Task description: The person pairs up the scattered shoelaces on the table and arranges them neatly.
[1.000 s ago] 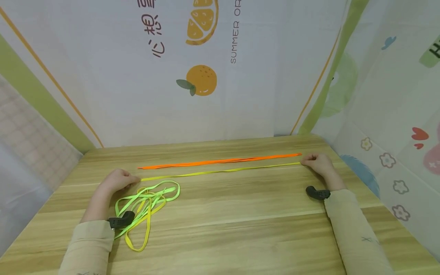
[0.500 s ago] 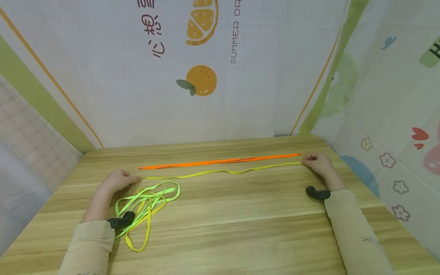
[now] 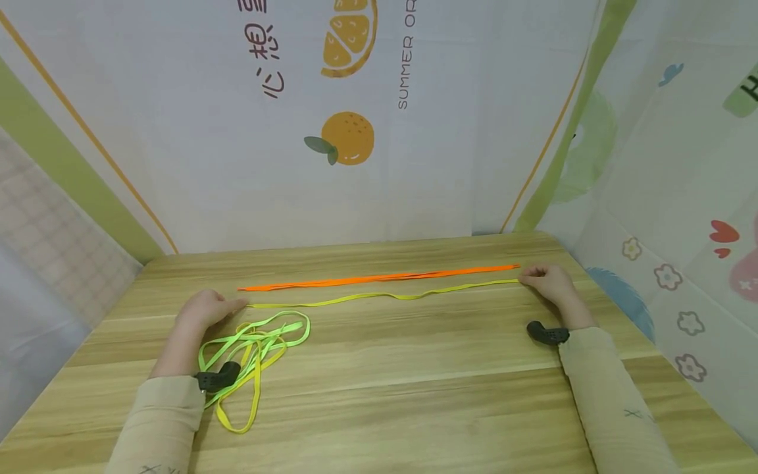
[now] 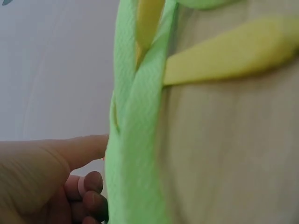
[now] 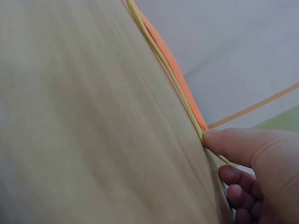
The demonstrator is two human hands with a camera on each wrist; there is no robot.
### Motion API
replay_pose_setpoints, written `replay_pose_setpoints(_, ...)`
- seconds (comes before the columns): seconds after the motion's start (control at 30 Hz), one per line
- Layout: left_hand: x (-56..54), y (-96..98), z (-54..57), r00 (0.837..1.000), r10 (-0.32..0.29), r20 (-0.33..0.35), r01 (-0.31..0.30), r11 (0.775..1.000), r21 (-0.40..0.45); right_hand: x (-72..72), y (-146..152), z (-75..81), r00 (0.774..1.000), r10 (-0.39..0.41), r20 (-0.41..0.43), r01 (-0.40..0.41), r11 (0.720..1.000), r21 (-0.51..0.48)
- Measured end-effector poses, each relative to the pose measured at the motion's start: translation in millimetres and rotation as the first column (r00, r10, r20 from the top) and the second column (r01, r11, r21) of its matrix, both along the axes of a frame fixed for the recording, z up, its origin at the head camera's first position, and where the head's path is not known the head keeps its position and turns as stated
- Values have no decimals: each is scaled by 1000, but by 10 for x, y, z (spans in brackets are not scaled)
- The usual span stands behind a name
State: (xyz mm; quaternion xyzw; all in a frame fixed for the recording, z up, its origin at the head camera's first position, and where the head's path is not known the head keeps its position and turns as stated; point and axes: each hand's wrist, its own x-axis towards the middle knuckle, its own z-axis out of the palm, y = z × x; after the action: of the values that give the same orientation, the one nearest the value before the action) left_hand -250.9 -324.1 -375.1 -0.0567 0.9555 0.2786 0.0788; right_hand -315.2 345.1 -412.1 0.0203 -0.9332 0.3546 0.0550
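Note:
A flat yellow shoelace [image 3: 355, 297] stretches across the table with a slight wave in its middle. My left hand [image 3: 204, 309] holds its left end at the fingertips. At the other end my right hand [image 3: 551, 284] pinches the lace; the right wrist view shows the thumb [image 5: 229, 142] on it. Just behind lies an orange shoelace [image 3: 379, 279], straight and nearly parallel. A loose heap of a green shoelace [image 4: 140, 140] and more yellow lace [image 3: 257, 388] sits beside and below my left hand. In the left wrist view the green lace hides the left fingertips.
The wooden table [image 3: 414, 408] meets a printed white cloth [image 3: 426, 184] along its back edge. More cloth hangs on the left and right sides. A black wrist camera [image 3: 219, 377] hangs over part of the lace heap.
The yellow shoelace between my hands has gone from taut to slightly wavy. My left hand and forearm have shifted a little to the right. My right hand stays almost in place.

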Motion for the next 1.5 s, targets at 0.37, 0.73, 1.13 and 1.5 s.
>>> replay_pose_setpoints(0.37, 31, -6, 34, 1000, 13, -16, -13, 1000, -7, 11, -4, 12, 1000, 1, -9, -1, 1000, 9)
replay_pose_setpoints(0.73, 53, -57, 12, 1000, 16, -3, -16, 1000, 15, 19, -3, 16, 1000, 16, 10, -16, 1000, 5)
replay_pose_setpoints(1.13, 57, -66, 33, 1000, 0, 10, 0, 999, 45, 27, 11, 25, 999, 30, 14, -30, 1000, 1)
replay_pose_setpoints(1.5, 96, -87, 57, 995, -98, 9, 97, 992, 86, 45, -32, 110, 998, 49, 31, -50, 998, 33)
